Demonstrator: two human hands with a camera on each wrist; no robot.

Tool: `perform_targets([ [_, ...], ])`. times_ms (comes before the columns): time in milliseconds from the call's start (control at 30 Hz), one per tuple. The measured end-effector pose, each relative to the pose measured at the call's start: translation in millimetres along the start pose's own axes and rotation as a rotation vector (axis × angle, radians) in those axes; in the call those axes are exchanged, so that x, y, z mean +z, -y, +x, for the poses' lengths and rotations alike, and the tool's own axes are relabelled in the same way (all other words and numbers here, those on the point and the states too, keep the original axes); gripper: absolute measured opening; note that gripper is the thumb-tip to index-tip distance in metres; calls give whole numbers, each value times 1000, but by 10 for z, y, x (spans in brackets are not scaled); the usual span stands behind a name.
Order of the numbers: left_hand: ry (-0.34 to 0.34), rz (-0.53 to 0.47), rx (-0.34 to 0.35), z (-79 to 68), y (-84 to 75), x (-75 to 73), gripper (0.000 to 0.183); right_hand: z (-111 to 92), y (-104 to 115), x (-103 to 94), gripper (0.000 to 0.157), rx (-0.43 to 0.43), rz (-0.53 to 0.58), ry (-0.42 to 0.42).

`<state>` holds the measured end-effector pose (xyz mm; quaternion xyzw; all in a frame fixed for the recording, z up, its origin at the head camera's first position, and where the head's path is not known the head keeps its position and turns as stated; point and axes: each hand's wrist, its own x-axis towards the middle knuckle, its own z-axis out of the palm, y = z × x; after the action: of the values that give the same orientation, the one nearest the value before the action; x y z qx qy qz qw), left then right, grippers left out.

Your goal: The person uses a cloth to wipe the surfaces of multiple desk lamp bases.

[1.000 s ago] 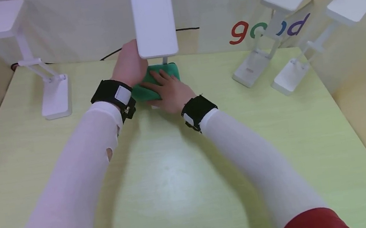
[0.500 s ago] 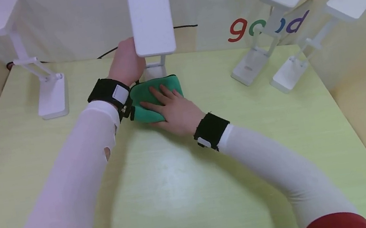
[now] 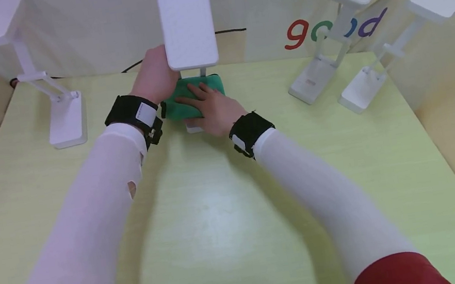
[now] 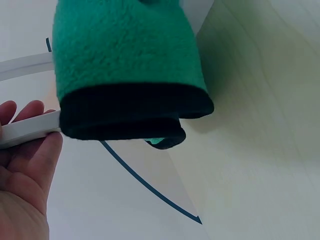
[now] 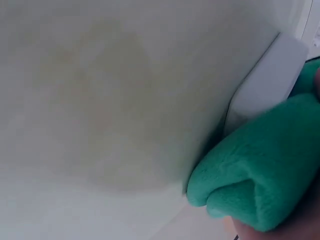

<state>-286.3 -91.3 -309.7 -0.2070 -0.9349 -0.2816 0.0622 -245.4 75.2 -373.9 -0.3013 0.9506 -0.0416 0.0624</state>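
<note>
In the head view my left hand (image 3: 156, 76) reaches behind the head of a white desk lamp (image 3: 187, 20). The left wrist view shows that hand's fingers and thumb gripping the lamp's slim white arm (image 4: 30, 129). My right hand (image 3: 218, 111) lies with spread, fairly straight fingers on a folded green cloth (image 3: 176, 110), pressing it over the lamp's base. The front edge of the white base (image 3: 194, 129) shows below the cloth. Seen from the left wrist, the cloth (image 4: 130, 45) has a black-edged border; from the right wrist, it drapes over the base (image 5: 265, 80).
A white lamp (image 3: 67, 119) stands at the back left of the pale table (image 3: 213, 222). Two others, a nearer-middle lamp (image 3: 313, 80) and an outer lamp (image 3: 362, 87), stand at the right. A wall (image 3: 117, 26) closes off the back.
My right hand slid the cloth toward me off the lamp's base, then back up over it. The left hand has kept its grip on the lamp.
</note>
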Motion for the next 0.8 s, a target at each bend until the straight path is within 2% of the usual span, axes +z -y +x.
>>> perform_targets([
  [167, -8, -19, -14, 18, 10, 2, 37, -172, 5, 47, 62, -22, 9, -40],
  [300, 5, -32, -31, 17, -3, 16, 36, -375, 12, 47, 59, -73, 29, -3],
  [433, 19, -4, -27, 25, 19, 12, 34, -450, 48, 17, 57, -155, 15, 45],
  [533, 21, -5, -33, 45, 42, 13, 32, -395, 50, -1, 57, -191, -8, 65],
  [600, 22, -16, -43, 51, 61, 13, 31, -304, 39, -1, 57, -186, -9, 73],
  [800, 32, -10, -21, 46, 72, -2, 31, -8, -41, -16, 57, -61, 54, 74],
])
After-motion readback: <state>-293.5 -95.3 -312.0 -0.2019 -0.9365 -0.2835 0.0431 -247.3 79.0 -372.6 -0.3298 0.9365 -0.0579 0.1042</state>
